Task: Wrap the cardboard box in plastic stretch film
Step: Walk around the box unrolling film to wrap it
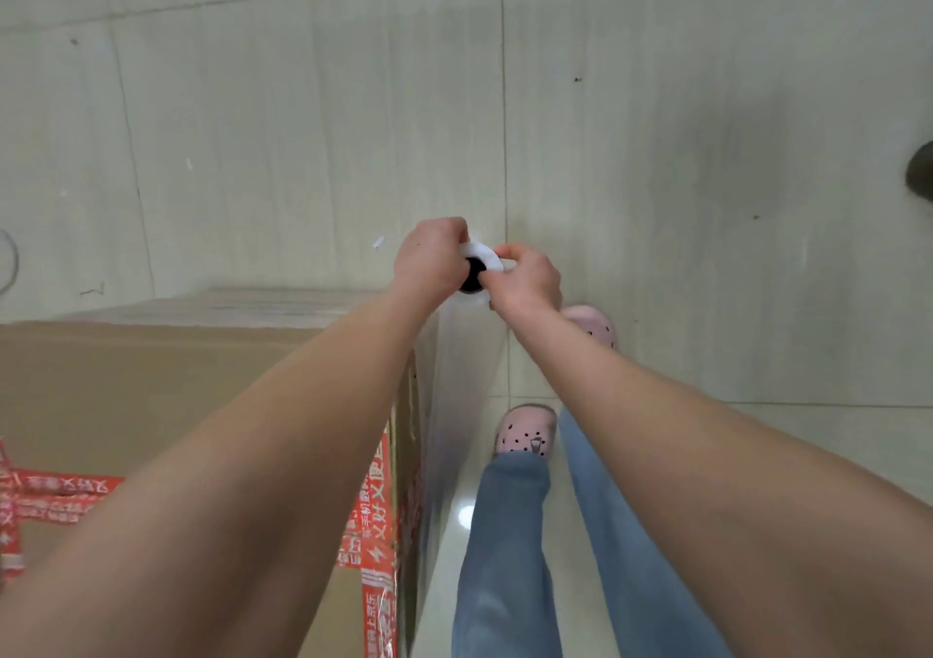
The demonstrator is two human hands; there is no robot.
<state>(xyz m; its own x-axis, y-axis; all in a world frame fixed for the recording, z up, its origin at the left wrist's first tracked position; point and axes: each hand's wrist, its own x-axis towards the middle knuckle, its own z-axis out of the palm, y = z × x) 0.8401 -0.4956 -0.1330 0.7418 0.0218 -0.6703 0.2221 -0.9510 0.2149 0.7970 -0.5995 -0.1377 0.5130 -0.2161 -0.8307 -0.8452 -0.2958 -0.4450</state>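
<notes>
Beside the far right corner of the cardboard box [126, 390], both hands met on the top end of the stretch film roll [485, 253], which stood upright just off the box's edge. The left hand [429, 258] curled over the rim from the left. The right hand [527, 281] pinched it from the right, near the dark core, probably so the roll could turn while staying vertical. Film [464, 354] ran down along the box's right side, so the wrap seemed to be under way. The box sat at near left on the tiled floor [303, 127], with red tape [376, 496] crossing its top and corner. Pink clogs [525, 430] stood to its right.
</notes>
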